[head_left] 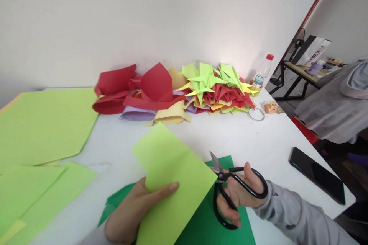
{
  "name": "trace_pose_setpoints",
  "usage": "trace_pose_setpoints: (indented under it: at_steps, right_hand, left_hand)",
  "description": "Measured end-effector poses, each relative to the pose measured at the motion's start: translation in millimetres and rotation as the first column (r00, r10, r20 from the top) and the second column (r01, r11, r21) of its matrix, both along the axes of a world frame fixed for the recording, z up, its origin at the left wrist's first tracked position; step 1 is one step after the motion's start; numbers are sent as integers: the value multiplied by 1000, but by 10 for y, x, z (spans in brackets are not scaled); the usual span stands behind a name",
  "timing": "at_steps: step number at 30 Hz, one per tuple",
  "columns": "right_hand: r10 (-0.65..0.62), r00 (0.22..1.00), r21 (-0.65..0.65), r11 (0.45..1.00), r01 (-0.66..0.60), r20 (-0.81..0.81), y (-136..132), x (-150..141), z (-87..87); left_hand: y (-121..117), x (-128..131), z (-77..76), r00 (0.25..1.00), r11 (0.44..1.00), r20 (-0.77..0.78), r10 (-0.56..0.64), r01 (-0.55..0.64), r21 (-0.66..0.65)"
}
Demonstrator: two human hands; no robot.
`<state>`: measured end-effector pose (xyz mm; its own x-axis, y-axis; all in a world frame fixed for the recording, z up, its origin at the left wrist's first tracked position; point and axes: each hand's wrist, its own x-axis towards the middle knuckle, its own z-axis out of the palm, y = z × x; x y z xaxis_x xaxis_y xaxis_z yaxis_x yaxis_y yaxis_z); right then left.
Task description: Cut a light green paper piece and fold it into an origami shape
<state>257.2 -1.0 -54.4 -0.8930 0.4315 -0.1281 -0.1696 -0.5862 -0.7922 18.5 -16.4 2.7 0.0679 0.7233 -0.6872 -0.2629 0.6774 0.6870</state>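
**Head view: scissors [222, 176] level with the lime sheet's [172, 160] right-hand corner!**

Far left, a stack of lime paper [46, 126] lies flat. Now the left hand [129, 210], pinching the lime sheet, thumb on top, fingers underneath! The sheet is up and to the right of that hand, tilted over dark green paper [212, 233]; smooth, bright, straight-edged, a corner pointing up. Its lower end runs out of frame, so I can't call the long axis. At its right-hand corner, there's the scissors' pivot, one blade pointing up-left; the other I can't make out. And the right hand [237, 195], nearer that corner, curled through both black loops, thumb and fingers spread, handles well parted!
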Motion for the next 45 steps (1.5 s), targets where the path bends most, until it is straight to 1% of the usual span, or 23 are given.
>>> trace_pose_setpoints:
  at_steps: [3,5,7,13,18,23,26,29,31,35,37,39,42,43,45]
  right_hand:
    - [48,990,63,997,-40,-131,10,-8,-57]
    - [67,982,75,996,-54,-176,21,-9,-75]
    - [78,978,60,996,-68,-192,29,-3,-69]
    - [44,998,-35,998,-46,-35,40,8,56]
    - [33,996,-24,999,-35,-81,54,7,125]
    - [33,999,-6,999,-34,-27,65,24,114]
    - [46,997,10,999,-45,-68,77,26,104]
    - [64,991,0,998,-64,-120,101,22,110]
    - [62,987,-11,998,-64,-145,119,20,117]
    - [86,978,-10,996,-89,-191,141,23,101]
    - [125,975,-7,992,-129,-182,142,24,79]
    - [156,980,-21,987,-160,-125,139,19,60]
    - [155,988,-51,986,-156,-27,136,7,54]
    - [152,988,-49,987,-153,-25,137,4,58]
    - [162,984,-19,986,-164,-78,138,2,64]
  left_hand:
    - [-7,22,13,1000,1000,-10,-5,5,0]
    - [-11,31,20,1000,1000,-13,-12,12,0]
    - [-11,33,26,1000,1000,-5,-20,20,3]
    - [-9,29,37,1000,1000,-5,-24,24,-6]
    - [-9,23,11,1000,1000,3,-13,13,8]
    - [-6,20,24,1000,1000,-4,-11,11,9]
    - [-9,15,34,999,999,-23,-29,28,-26]
    - [-5,-10,19,999,998,-33,-41,39,-48]
    - [10,-40,0,999,999,6,-35,36,-39]
    - [48,-86,-17,992,999,122,22,-19,-27]
    - [55,-76,-5,993,998,108,49,-43,-52]
    - [52,-44,20,996,995,46,70,-66,-77]
    - [42,8,63,996,994,-9,93,-93,-57]
    - [39,19,72,995,995,-4,96,-96,-40]
    - [35,27,76,996,996,19,87,-86,-15]
